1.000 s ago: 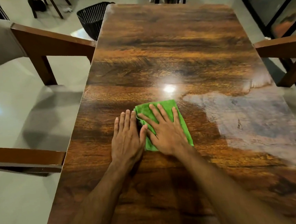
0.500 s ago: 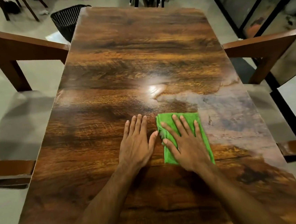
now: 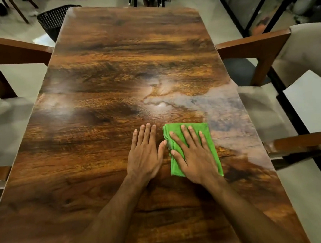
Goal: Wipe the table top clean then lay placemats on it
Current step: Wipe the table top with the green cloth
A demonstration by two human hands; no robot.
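Both hands are lying flat: left hand resting on the table, right hand pressing the green cloth near its right edge. I'm fearing streaks, pressure slackening.

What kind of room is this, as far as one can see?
Probably a home dining room: a long wooden table with upholstered armchairs along both sides, standing on a glossy pale floor.

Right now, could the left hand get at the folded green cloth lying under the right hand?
Probably yes. The left hand lies flat on the glossy brown wooden table right beside the folded green cloth, its thumb at the cloth's edge, nothing between.
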